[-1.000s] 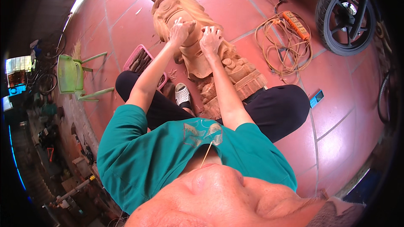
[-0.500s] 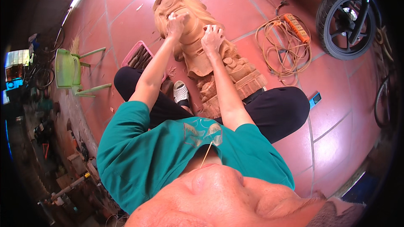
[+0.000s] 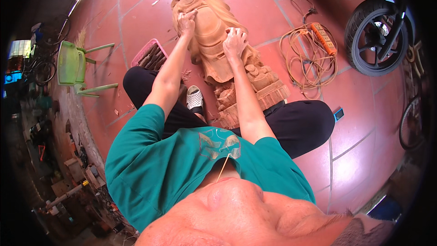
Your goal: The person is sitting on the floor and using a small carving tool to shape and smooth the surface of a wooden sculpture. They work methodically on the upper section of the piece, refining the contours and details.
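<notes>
One carved wooden statue (image 3: 218, 50) lies on the red tiled floor (image 3: 273, 4) at twelve o'clock, and two hands rest on it: the left hand (image 3: 186, 20) and the right hand (image 3: 234, 42). One pink basket (image 3: 150, 54) sits at eleven o'clock. One green plastic chair (image 3: 75, 68) lies at ten o'clock. One orange power strip (image 3: 323, 36) with one coiled cable (image 3: 305, 64) lies at one o'clock. One motorbike wheel (image 3: 378, 36) stands at two o'clock. One white sandal (image 3: 195, 100) shows near the centre.

Sunlit red tile floor (image 3: 364, 123), green chair (image 3: 73, 66) left, scooter wheel (image 3: 375, 36) right.
</notes>
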{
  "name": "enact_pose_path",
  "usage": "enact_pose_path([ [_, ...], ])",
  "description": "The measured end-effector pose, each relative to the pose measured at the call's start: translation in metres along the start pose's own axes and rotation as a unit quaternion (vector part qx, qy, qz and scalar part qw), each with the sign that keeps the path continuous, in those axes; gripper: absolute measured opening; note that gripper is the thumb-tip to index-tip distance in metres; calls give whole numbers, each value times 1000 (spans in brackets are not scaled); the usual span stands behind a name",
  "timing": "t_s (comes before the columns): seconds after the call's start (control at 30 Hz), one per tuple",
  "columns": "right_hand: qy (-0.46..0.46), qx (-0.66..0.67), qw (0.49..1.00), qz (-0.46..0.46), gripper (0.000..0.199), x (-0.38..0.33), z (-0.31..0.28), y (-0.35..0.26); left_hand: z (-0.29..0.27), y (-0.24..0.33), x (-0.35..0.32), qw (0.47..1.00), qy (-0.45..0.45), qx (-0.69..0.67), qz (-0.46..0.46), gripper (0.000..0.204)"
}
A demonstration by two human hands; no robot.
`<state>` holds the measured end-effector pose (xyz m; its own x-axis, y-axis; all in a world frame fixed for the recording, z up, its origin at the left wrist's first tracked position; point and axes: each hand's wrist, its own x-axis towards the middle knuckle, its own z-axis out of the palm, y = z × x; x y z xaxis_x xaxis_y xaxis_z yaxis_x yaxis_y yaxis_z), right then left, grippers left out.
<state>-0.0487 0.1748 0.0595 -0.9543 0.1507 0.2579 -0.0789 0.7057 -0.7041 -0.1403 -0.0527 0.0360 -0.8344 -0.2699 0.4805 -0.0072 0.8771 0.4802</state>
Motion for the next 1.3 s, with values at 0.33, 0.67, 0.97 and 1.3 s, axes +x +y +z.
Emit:
enact_pose_path([
  [0.33, -21, -15, 1000, 13, 18, 1, -5, 5, -14, 41, -41, 1000, 4, -18, 25, 21],
  [0.67, -42, -14, 999, 18, 16, 1, -2, 1, -2, 18, -30, 998, 21, 15, -49, 21],
  [0.97, -23, -17, 1000, -1, 15, -1, -4, 1, -28, 16, -26, 996, -15, 52, -69, 16],
  [1.3, -23, -26, 999, 8, 17, 4, -5, 8, -54, 43, -27, 963, -214, 157, -48, 20],
])
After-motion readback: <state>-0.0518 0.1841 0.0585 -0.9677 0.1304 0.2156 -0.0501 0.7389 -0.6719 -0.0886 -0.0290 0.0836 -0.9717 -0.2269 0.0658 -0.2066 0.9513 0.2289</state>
